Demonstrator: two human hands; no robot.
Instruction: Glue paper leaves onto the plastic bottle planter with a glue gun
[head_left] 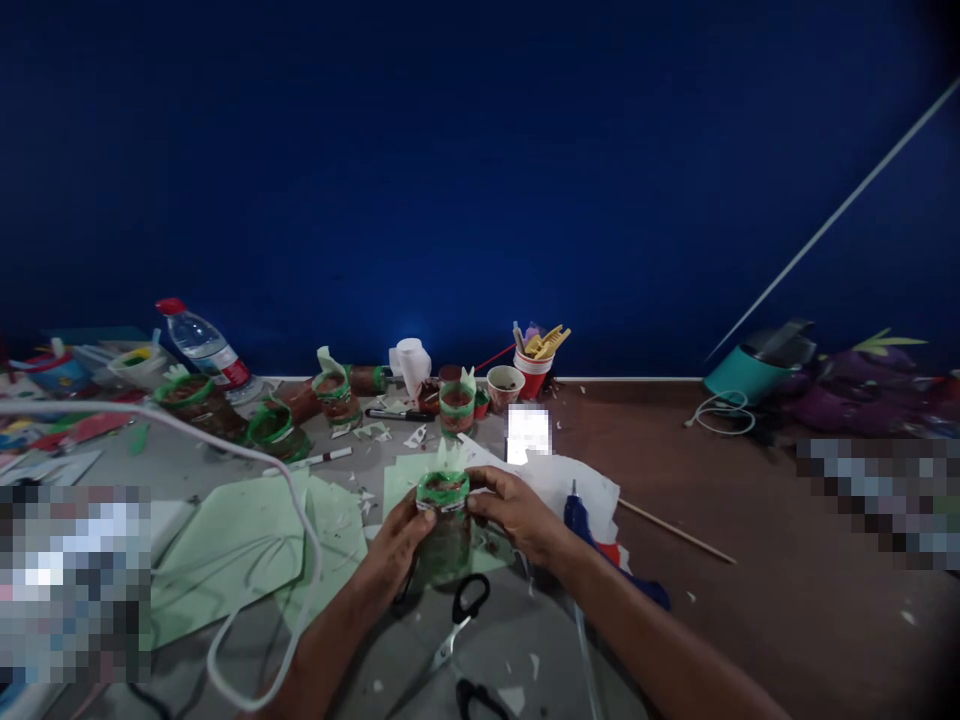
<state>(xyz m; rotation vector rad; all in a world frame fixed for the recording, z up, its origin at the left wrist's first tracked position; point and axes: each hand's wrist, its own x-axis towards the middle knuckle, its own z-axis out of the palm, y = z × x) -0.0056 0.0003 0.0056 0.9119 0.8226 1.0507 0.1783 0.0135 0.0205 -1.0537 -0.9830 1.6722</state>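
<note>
A clear jar-like container (444, 545) with a green painted rim and brown inside stands upright between my two hands. Pale green paper points rise from its far rim. My left hand (397, 540) grips the container's left side, thumb toward me. From the right, my right hand (514, 508) holds it near the rim with bent fingers. Black-handled scissors (448, 648) lie open on the table just in front of it. A blue glue gun (581, 520) rests beside my right forearm.
Similar green-rimmed containers (337, 400) stand toward the blue wall. A tilted plastic bottle (206, 345) is at the back left. Light green paper sheets (232, 540) and a white cable (311, 540) lie left. A wooden stick (675, 530) lies right. Paper scraps are scattered about.
</note>
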